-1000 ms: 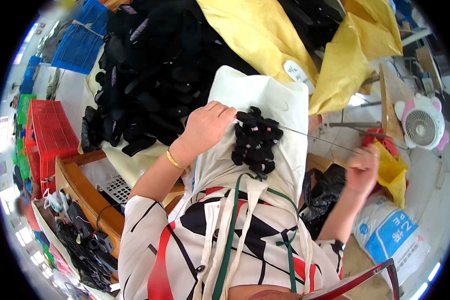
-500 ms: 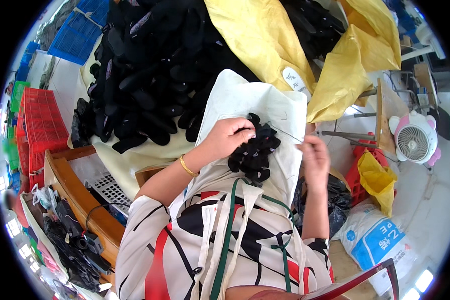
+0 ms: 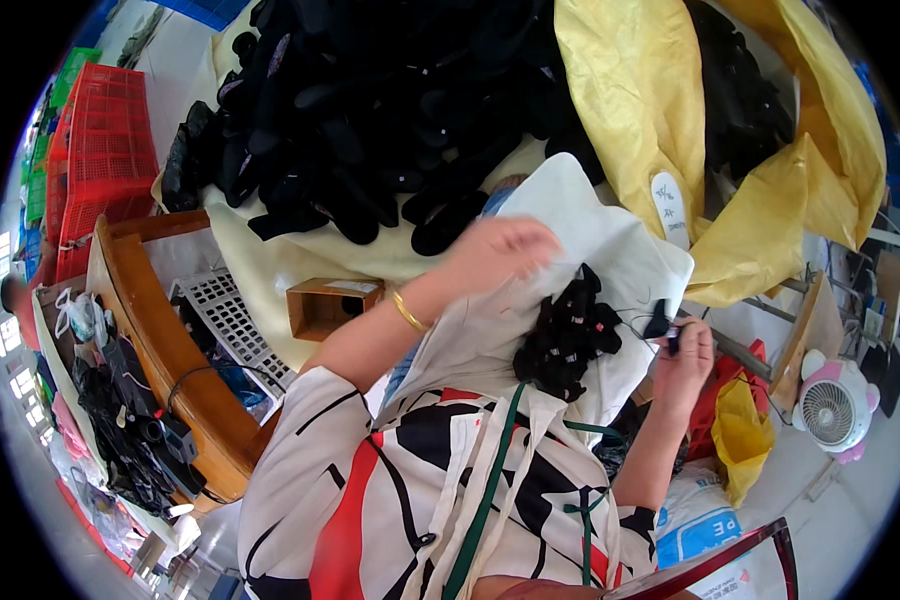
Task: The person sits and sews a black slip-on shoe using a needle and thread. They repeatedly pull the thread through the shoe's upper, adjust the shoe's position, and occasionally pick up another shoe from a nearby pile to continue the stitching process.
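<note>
The person's right hand [image 3: 685,362] is closed on a small black fabric piece [image 3: 658,321], held at the right edge of the white cloth [image 3: 610,225] spread over the lap. A thin dark thread runs between that piece and the clump of black fabric pieces [image 3: 567,335], which lies on the cloth between the two hands. The left hand [image 3: 510,250] is raised above and to the left of the clump; its fingers are blurred, so whether they grip anything cannot be told. Dark handwritten characters mark a white insole-shaped card [image 3: 669,208] lying against yellow plastic sheeting [image 3: 635,90]. At lower right, a white plastic sack [image 3: 697,533] bears a blue panel with white printed lettering. Tiny pale marks dot the heap of black padded pieces [image 3: 370,120], too small to read.
</note>
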Action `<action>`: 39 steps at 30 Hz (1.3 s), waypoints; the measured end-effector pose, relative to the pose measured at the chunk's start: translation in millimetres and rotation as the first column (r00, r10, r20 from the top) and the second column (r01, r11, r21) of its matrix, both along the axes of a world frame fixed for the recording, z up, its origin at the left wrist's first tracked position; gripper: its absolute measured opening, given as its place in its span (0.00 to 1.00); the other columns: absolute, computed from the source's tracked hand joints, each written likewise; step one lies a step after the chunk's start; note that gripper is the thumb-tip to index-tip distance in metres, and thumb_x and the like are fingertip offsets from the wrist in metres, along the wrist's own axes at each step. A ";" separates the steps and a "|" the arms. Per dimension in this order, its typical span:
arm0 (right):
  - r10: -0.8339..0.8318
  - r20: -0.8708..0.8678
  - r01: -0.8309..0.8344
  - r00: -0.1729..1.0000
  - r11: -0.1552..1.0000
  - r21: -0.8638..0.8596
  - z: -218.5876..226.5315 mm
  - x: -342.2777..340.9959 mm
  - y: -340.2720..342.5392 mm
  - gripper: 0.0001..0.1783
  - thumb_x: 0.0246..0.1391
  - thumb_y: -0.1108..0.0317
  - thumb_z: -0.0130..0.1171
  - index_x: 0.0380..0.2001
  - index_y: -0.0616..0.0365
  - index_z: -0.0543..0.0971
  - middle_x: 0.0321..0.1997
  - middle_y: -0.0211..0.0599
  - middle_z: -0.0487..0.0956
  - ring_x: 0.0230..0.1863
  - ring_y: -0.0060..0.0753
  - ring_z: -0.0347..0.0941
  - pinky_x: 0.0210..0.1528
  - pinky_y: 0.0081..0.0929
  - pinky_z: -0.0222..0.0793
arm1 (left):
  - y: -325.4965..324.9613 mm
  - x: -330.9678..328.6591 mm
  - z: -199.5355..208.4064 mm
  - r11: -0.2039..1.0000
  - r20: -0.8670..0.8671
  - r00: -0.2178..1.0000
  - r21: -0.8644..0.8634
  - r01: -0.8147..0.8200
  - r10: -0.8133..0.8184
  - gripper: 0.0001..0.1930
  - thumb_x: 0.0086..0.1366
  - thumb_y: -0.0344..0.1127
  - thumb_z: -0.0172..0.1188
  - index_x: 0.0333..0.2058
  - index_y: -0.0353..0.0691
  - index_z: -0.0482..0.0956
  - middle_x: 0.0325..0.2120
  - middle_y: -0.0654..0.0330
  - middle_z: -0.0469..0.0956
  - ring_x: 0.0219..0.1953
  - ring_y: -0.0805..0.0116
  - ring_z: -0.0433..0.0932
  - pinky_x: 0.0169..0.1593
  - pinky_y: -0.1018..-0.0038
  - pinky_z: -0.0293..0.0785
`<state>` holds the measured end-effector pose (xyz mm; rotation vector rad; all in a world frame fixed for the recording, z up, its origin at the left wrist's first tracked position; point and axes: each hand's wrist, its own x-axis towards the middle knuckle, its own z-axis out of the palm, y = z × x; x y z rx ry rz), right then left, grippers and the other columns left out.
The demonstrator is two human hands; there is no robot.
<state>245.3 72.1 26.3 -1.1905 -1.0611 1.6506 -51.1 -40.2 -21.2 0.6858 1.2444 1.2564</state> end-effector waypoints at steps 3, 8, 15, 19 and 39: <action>-0.020 -0.066 0.018 0.998 0.999 -0.029 -17.6 13.9 20.4 0.08 0.67 0.65 0.55 0.40 0.59 0.74 0.30 0.30 0.74 0.31 0.23 0.71 0.38 0.26 0.70 | 0.5 -63.4 -72.0 0.887 0.107 0.897 -0.239 -0.395 0.428 0.09 0.68 0.35 0.59 0.39 0.36 0.82 0.28 0.64 0.81 0.28 0.77 0.77 0.34 0.80 0.75; -0.089 -0.066 0.078 0.994 0.985 -0.152 -56.2 10.8 30.6 0.08 0.65 0.65 0.56 0.37 0.58 0.73 0.34 0.30 0.76 0.29 0.24 0.72 0.36 0.27 0.72 | -44.1 -107.2 -239.6 0.738 -0.190 0.896 -0.512 -0.438 0.400 0.09 0.67 0.35 0.58 0.38 0.36 0.81 0.28 0.59 0.81 0.29 0.69 0.80 0.33 0.74 0.79; -0.089 0.030 0.091 0.996 0.991 -0.100 -62.1 -0.6 34.1 0.09 0.64 0.62 0.57 0.35 0.57 0.73 0.32 0.30 0.73 0.31 0.21 0.70 0.31 0.18 0.68 | -61.2 -74.0 -353.6 0.771 -0.632 0.586 -0.636 -0.019 -0.507 0.10 0.62 0.30 0.55 0.41 0.35 0.80 0.44 0.45 0.80 0.50 0.45 0.79 0.50 0.57 0.78; -0.104 0.098 0.113 0.990 0.989 -0.097 -58.9 -6.8 35.9 0.11 0.63 0.60 0.58 0.34 0.56 0.73 0.32 0.30 0.73 0.31 0.21 0.69 0.31 0.17 0.67 | -52.7 -69.3 -374.2 0.587 -0.551 0.500 -0.803 -0.100 -0.669 0.12 0.61 0.30 0.55 0.43 0.35 0.79 0.48 0.45 0.78 0.54 0.51 0.78 0.57 0.62 0.75; -0.123 -0.209 0.099 0.970 0.988 -0.119 -62.7 5.6 23.5 0.04 0.64 0.67 0.58 0.36 0.54 0.76 0.30 0.28 0.79 0.27 0.22 0.74 0.35 0.28 0.78 | -33.9 -77.3 -57.1 0.982 -0.184 0.983 -0.179 -0.054 0.021 0.11 0.68 0.40 0.63 0.29 0.44 0.75 0.26 0.74 0.73 0.30 0.85 0.69 0.33 0.82 0.66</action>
